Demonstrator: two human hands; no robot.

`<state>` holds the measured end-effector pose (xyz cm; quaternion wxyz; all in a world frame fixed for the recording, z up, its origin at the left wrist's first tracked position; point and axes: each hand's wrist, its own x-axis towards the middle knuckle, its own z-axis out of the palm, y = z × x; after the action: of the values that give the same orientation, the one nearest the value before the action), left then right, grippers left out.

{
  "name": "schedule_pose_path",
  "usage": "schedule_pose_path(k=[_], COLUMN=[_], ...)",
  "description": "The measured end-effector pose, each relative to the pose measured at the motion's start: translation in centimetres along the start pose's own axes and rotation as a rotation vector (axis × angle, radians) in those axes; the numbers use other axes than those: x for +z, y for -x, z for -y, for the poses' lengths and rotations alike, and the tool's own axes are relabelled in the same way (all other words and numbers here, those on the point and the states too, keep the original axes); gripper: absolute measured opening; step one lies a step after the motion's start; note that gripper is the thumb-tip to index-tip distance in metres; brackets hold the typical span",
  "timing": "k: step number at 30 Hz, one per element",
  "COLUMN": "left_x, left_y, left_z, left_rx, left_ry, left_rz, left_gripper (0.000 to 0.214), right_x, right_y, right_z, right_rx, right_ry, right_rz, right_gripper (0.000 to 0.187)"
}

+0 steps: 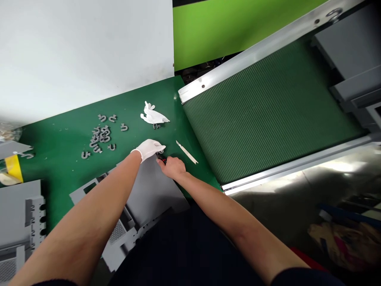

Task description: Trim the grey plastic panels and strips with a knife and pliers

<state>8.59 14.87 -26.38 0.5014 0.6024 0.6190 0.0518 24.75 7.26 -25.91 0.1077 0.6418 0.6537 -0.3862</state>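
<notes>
My left hand [148,149], in a white glove, has its fingers closed on a small grey plastic clip [161,151], mostly hidden by the fingertips. Bare and wrapped round the black and red handles of small pliers [162,159], my right hand [175,167] meets the left one, the tool's jaws close to the clip. Both hands are over the far edge of a grey plastic panel [151,186] lying before me. To the left, several U-shaped grey clips [102,135] lie scattered. A white utility knife [187,152] rests to the right of my hands.
A white glove [153,116] lies on the green table [71,115], beyond my hands. Another grey panel [19,214] is at the left, near yellow tape [13,168]. A ribbed green conveyor belt [268,111] with metal rails carries grey panels [351,51] on the right.
</notes>
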Motion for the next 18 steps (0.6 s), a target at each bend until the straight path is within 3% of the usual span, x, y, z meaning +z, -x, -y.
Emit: schedule_pose_path(k=[7, 13, 18], left_x=[0.0, -0.2, -0.1], left_y=[0.1, -0.2, -0.4], left_z=[-0.2, 0.0, 0.3], left_rx=[-0.003, -0.017, -0.040], left_ry=[0.050, 0.088, 0.108], left_rz=[0.008, 0.035, 0.042], left_gripper=[0.048, 0.046, 0.046], right_x=[0.9, 1.4, 1.6], right_y=[-0.4, -1.4, -1.5], right_z=[-0.1, 0.0, -0.1], right_rx=[-0.050, -0.048, -0.054], right_ry=[0.005, 0.007, 0.033], right_rz=[-0.093, -0.076, -0.084], right_gripper=[0.082, 0.097, 0.098])
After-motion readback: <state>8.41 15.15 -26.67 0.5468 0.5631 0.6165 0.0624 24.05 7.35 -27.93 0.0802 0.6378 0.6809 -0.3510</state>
